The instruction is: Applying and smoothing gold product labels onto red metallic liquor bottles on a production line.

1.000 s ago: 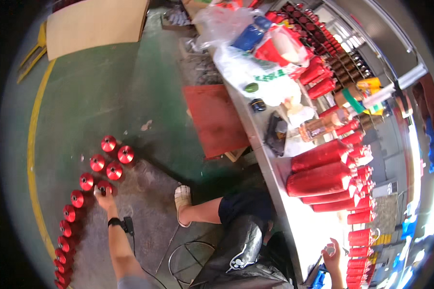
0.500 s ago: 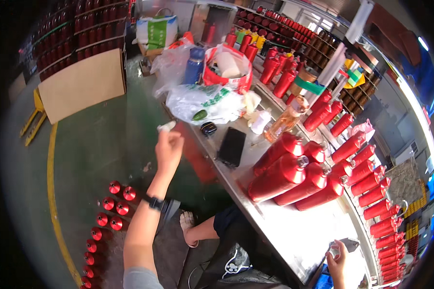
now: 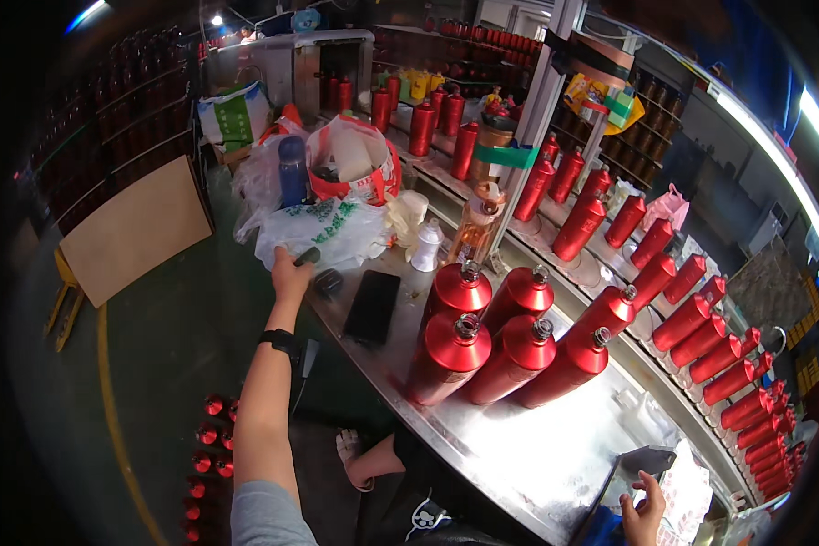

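Observation:
My left hand [image 3: 288, 276] reaches to the table's far left corner, beside a white plastic bag [image 3: 323, 229] with green print. Its fingers close on a small dark green object [image 3: 308, 256], whose kind I cannot make out. A small black case [image 3: 328, 283] and a black phone [image 3: 372, 308] lie close by. At the lower right, my right hand [image 3: 644, 511] is empty, thumb and fingers apart, beside a black tray [image 3: 630, 469] and white patterned paper [image 3: 689, 491]. A group of red bottles [image 3: 450, 355] with open glass necks stands upright between my hands.
Beyond the metal table [image 3: 482, 455] runs a conveyor ledge with rows of red bottles [image 3: 580, 227]. A clear amber bottle [image 3: 475, 227], white spray bottle [image 3: 426, 246] and blue flask [image 3: 293, 171] stand at the back. More red bottles [image 3: 207, 434] are on the floor at left.
My left hand has come over to the table corner, onto the green object; the white scrap it held is no longer visible. My right hand's fingers have spread. The view has turned right.

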A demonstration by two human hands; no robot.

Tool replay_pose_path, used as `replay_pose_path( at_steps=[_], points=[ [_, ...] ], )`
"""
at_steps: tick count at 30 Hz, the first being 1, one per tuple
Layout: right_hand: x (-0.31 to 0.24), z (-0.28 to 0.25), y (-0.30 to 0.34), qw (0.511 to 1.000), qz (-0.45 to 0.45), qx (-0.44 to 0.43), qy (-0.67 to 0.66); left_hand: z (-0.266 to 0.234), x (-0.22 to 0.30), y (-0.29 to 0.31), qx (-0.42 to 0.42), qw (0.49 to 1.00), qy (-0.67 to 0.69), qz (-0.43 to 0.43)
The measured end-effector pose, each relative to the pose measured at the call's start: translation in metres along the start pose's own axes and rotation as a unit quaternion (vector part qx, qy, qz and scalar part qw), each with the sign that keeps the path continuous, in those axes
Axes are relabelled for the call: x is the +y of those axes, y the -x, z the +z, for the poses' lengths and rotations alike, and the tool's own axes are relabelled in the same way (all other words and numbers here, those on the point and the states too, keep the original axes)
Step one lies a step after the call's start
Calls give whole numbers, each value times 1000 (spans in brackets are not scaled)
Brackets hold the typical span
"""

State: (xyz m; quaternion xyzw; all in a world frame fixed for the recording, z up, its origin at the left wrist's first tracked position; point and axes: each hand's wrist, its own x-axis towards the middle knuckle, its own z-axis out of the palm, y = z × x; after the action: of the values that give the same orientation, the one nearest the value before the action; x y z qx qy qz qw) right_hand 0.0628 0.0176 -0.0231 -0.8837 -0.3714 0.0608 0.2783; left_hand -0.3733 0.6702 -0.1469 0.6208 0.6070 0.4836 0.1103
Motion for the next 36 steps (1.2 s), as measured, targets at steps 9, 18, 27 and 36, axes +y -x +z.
replay_pose_path(
  at_steps=[9, 18, 27, 36],
  points=[
    [16, 15, -32, 998, -14, 33, -44, -135, 148, 94, -219, 751, 610, -127],
    [23, 16, -37, 996, -37, -48, -61, -229, 272, 189, -542, 543, 641, -25],
    [11, 14, -26, 997, -25, -27, -63, -225, 292, 215, -612, 411, 676, 13],
    [27, 19, -27, 998, 0, -31, -53, -204, 305, 229, -594, 396, 692, 106]
  ],
)
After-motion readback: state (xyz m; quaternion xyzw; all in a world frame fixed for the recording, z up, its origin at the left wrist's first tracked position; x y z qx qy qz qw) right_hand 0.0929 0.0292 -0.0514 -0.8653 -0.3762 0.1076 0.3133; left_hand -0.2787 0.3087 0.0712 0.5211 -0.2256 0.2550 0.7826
